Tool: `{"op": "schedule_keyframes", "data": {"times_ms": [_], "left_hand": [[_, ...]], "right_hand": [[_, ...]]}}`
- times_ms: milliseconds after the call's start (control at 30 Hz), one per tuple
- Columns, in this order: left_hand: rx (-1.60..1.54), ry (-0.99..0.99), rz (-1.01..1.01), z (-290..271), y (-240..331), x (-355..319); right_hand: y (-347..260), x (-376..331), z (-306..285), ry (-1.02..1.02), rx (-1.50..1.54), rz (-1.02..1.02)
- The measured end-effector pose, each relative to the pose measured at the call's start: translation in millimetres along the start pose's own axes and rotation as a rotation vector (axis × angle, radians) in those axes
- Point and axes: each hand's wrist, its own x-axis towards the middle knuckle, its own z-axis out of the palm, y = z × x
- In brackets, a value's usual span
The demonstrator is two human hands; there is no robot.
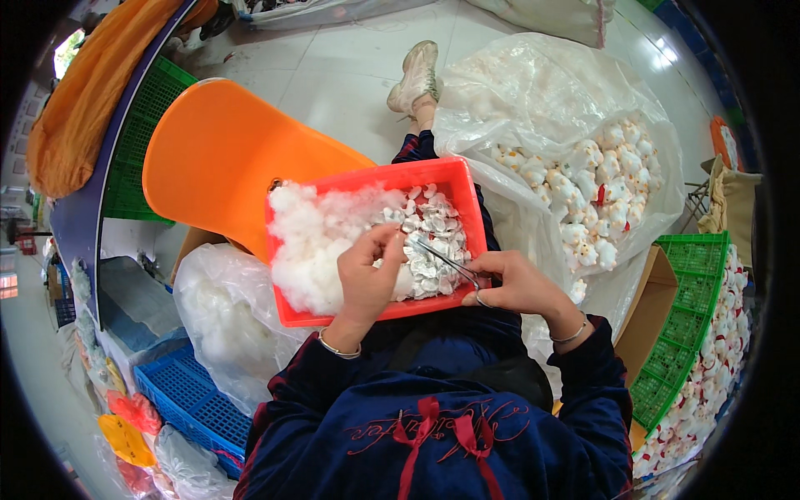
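A red plastic tray (297, 317) rests on my lap. Fluffy white stuffing (310, 218) fills its left part, and a heap of small silvery-white fabric pieces (435, 218) lies on the right. My left hand (367, 273) is over the middle of the tray, thumb and fingers pinched together. Whatever is in that pinch is too small to name. My right hand (515, 283), at the tray's right edge, grips slim metal scissor-handled forceps (448, 262) by the rings. Their tips point toward my left fingers, above the small pieces.
An orange chair (225, 158) stands ahead on the left. Beyond my right leg, a large clear bag (533, 79) holds white stuffed toys (604, 187). Left of me are a bag of stuffing (229, 312) and a blue crate (196, 400). A green crate (687, 292) is at right.
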Motion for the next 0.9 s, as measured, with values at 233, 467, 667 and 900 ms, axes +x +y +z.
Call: {"op": "schedule_keyframes", "data": {"times_ms": [233, 467, 667, 900], "left_hand": [[-0.299, -0.707, -0.527, -14, 24, 19], [-0.253, -0.634, -0.452, -34, 29, 32], [-0.23, -0.519, -0.428, -40, 14, 38], [-0.206, -0.571, -0.572, -22, 25, 29]], "right_hand": [[-3, -4, -8, -0.053, -0.098, -0.2], [0, -23, -14, -0.071, -0.103, -0.087], [2, -32, -13, -0.021, -0.132, -0.064], [-1, -28, -12, 0.026, -0.313, -0.112]]}}
